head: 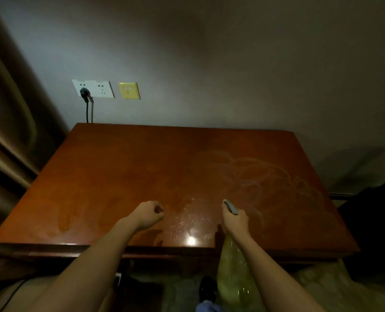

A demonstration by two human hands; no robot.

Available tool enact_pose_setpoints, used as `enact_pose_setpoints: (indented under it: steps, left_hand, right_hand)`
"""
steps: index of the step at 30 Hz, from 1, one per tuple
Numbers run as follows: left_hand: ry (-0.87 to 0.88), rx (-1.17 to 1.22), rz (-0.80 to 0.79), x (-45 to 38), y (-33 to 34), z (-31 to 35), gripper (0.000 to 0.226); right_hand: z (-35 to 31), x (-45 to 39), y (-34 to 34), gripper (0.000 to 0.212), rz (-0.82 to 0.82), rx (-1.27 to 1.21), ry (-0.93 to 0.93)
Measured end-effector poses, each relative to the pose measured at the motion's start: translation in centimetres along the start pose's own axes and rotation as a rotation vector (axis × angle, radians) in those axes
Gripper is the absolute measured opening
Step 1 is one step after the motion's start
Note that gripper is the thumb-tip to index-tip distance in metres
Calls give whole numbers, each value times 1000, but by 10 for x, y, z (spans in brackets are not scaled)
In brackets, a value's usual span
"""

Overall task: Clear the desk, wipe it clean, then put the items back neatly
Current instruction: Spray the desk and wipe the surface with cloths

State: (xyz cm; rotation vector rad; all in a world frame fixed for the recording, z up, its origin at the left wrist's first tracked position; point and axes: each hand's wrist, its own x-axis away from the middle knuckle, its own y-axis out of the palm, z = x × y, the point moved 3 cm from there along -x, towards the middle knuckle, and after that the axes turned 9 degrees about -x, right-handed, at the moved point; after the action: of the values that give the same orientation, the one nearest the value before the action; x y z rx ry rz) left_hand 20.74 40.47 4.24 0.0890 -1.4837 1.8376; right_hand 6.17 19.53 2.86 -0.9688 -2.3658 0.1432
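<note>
Head view, single frame. I log items from largest down.

Wall [209,52]: plain and pale, fills the upper half of the view. A dark curtain [4,109] hangs along the left edge.

Desk [124,176]: reddish-brown wooden top, glossy, pushed against the wall. I see curved, looping wipe streaks [254,174] on its right half and a patch of wet droplets [191,221] near the front edge, between the two hands. A bright lamp reflection sits just in front of that patch, at the desk's front edge. Nothing stands on the top.

Spray bottle [234,273]: translucent, yellow-green, hanging below the right hand in front of the desk edge, with its body partly behind the right forearm. Its grey spray head [231,206] pokes up above the hand and over the desk top.

Right hand [235,220]: fingers wrapped round the neck of the spray bottle, gripping it, held over the front right part of the desk.

Left hand [148,213]: held over the front middle of the desk, fingers curled inward into a loose fist. I see nothing in it. I cannot tell whether it touches the wood.

Wall socket [93,88]: white double plate above the desk's back left corner, with a black plug [84,93] in its left outlet and the cord dropping behind the desk. Just beside it on the right is a smaller yellow plate [129,90].
</note>
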Motion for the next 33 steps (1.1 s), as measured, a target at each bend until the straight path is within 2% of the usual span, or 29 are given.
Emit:
enact_pose_setpoints:
  steps: [5,8,12,15,19,24,28,33]
  left_hand:
    - [22,5,22,-48,-21,39,31]
    - [40,13,30,-67,-28,59,32]
    - [34,24,16,-87,-32,70,33]
    - [24,7,-10,-98,-33,69,35]
    - [8,10,-23,-116,-42,62,36]
    - [7,-9,-55,-142,-52,55,35]
    - [35,10,-55,-168,-68,55,36]
    - [72,7,-72,-198,-82,47,36]
  right_hand:
    - [-39,-41,-7,26,-174,94,-102]
    - [-53,-67,-11,35,-134,135,-136]
    - [-63,-98,-21,36,-61,88,-18]
    - [-77,-116,-21,40,-64,103,-74]
    - [-99,-137,-14,30,-122,22,-82]
    - [-127,-161,1,31,-52,-17,-214]
    - [-132,-195,5,32,-8,27,-72]
    - [-145,-219,3,33,3,96,-65]
